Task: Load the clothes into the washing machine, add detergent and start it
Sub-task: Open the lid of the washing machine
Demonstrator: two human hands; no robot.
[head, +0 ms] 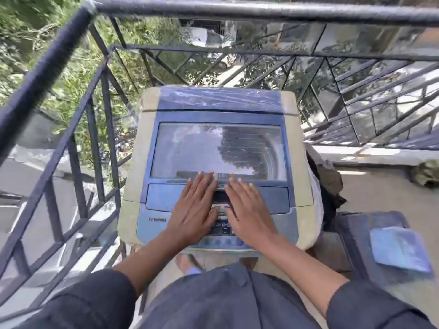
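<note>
- A dark metal railing [237, 10] wraps round this balcony corner, with greenery showing through it on the left.
- The washing machine [218, 162], a cream and blue top-loader, stands tight in that corner with its back to the bars, directly in front of the person.
- Its lid [218, 150] is down. The clear window reflects sky, and through it I can make out a ribbed drum wall; whether clothes are inside I cannot tell.
- My guess is the lid is a stiff, fairly light panel that hinges at the back, so it should be taken by the recess at its front edge, right between the hands, and swung up and away. The window looks like it would scuff or crack under a hard slam.
- To the right, a dark bundle [330, 184] rests against the machine's side, possibly the laundry; if so it will be soft and floppy, best gathered in armfuls.
- A blue packet [401, 250] lies on a dark low surface further right, perhaps the detergent, though its label is too blurred to read.
- The left hand [194, 210] lies flat, fingers straight and spread, palm on the front panel and fingertips reaching the lid's front edge, gripping nothing.
- The right hand [249, 212] mirrors it just beside, equally flat and released, resting on the panel.
</note>
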